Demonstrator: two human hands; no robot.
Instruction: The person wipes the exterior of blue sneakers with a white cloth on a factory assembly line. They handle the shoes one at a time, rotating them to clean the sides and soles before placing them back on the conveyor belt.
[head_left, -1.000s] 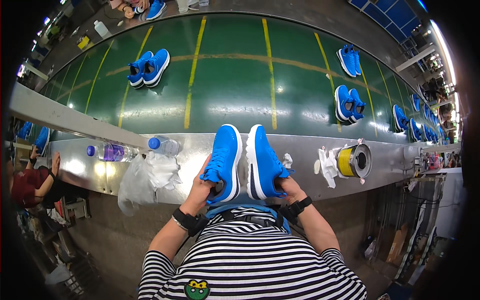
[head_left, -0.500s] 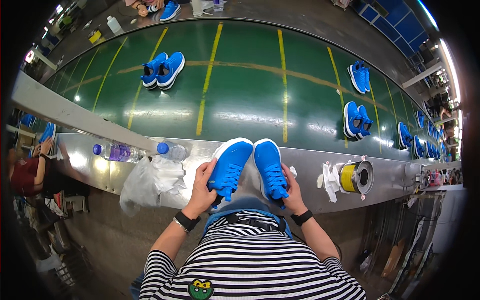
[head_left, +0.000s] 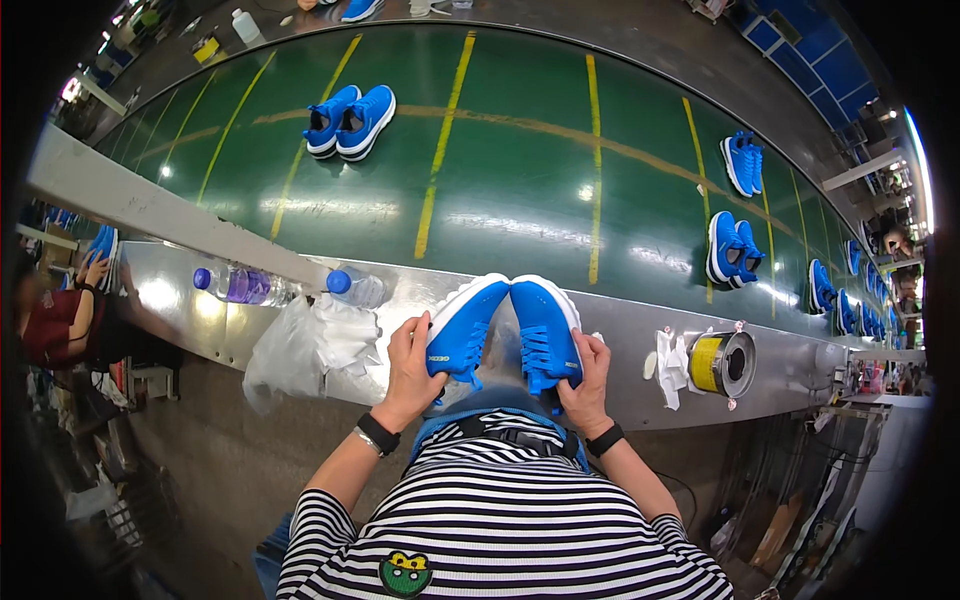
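A blue sneaker (head_left: 463,328) with a white sole is gripped in my left hand (head_left: 406,378), fingers along its outer side near the heel. My right hand (head_left: 588,388) grips the matching sneaker (head_left: 546,325) the same way, thumb toward the heel. Both toes point away from me and lean together, nearly or just touching. The laces face inward and up. The pair is held in front of my waist, at the near edge of the metal ledge (head_left: 505,360). My palms hide part of each heel.
A green conveyor belt (head_left: 520,190) carries several blue sneaker pairs beyond the ledge. On the ledge are two capped bottles (head_left: 245,286), white crumpled paper (head_left: 345,335), a plastic bag (head_left: 280,355) and a yellow-banded tin (head_left: 722,363). A white beam (head_left: 160,215) crosses at left; a person (head_left: 65,320) works there.
Both sneakers have rolled outward, so their outer sides show more and the laces turn inward. The toes have come closer together. The surroundings have shifted slightly right in the view.
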